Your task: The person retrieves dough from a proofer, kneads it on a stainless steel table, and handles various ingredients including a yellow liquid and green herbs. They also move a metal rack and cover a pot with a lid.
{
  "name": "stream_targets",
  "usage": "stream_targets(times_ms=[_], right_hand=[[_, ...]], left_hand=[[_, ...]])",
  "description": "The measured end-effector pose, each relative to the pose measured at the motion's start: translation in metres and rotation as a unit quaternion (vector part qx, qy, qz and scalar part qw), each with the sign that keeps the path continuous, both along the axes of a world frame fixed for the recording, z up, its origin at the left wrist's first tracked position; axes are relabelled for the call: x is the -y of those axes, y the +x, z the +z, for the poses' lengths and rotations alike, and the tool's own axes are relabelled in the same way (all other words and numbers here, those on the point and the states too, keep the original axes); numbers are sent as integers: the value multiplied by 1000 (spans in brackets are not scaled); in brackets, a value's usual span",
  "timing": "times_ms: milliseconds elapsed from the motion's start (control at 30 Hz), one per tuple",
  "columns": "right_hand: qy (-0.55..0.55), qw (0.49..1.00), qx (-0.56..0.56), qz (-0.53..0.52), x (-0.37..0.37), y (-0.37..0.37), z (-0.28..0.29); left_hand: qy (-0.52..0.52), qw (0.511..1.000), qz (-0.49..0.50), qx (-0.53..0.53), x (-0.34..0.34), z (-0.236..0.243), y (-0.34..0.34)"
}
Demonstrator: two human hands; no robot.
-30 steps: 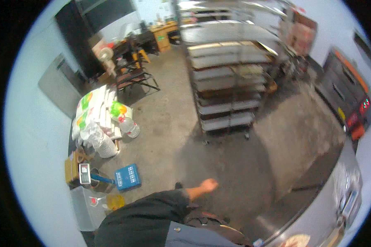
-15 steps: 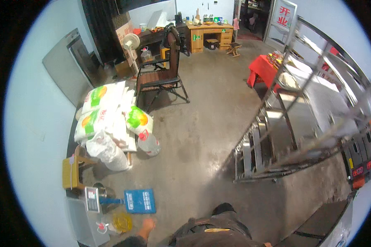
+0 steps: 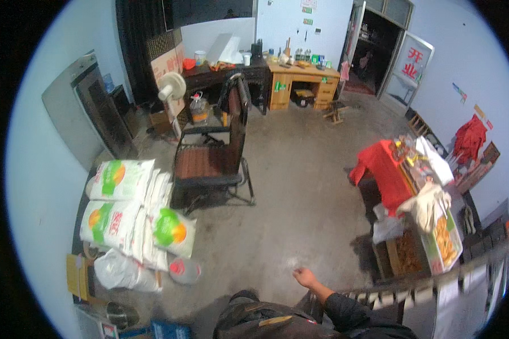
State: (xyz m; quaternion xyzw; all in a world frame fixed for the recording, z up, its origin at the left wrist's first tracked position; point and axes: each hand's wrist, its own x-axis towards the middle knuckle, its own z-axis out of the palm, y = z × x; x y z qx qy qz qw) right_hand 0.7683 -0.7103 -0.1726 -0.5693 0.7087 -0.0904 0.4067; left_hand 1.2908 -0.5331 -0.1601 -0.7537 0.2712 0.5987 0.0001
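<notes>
My right hand [image 3: 305,277] reaches into view at the lower middle, over the concrete floor [image 3: 277,226], with a dark sleeve [image 3: 350,313] behind it. Its fingers look loosely curled in, and I see nothing in them. Just right of that forearm begins a metal rack [image 3: 435,291], its near parts running off the lower edge. No contact between hand and rack shows. My left hand is out of the picture.
At left are stacked white sacks [image 3: 110,220], a clear jug [image 3: 185,271] and a blue scale platform [image 3: 169,329]. A folding chair [image 3: 209,161] stands beyond. At right are a red-draped table [image 3: 382,175] and a crate of golden food [image 3: 447,243]. An open doorway [image 3: 367,56] lies at the back.
My view has moved forward and tilted up; the sacks and rack sit lower in it. My left hand has left the picture and my right hand has come in.
</notes>
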Motion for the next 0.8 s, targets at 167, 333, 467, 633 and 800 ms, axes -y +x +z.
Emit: stream_targets(times_ms=[167,333,467,633,800], right_hand=[[-94,984,150,-33,297,-6,117],[-31,995,65,-69,432,-126,39],[107,989,-102,6,475,-287,-19],[211,969,-95,-92,723,-320,31],[215,969,-106,-61,955,-365,15]], left_hand=[[4,1000,7,-17,194,-21,-55],[43,998,-47,-17,364,-43,-104],[-19,995,-60,-81,562,-36,-153],[-61,977,188,-84,778,-48,-194],[-4,990,136,-24,913,-53,-261]])
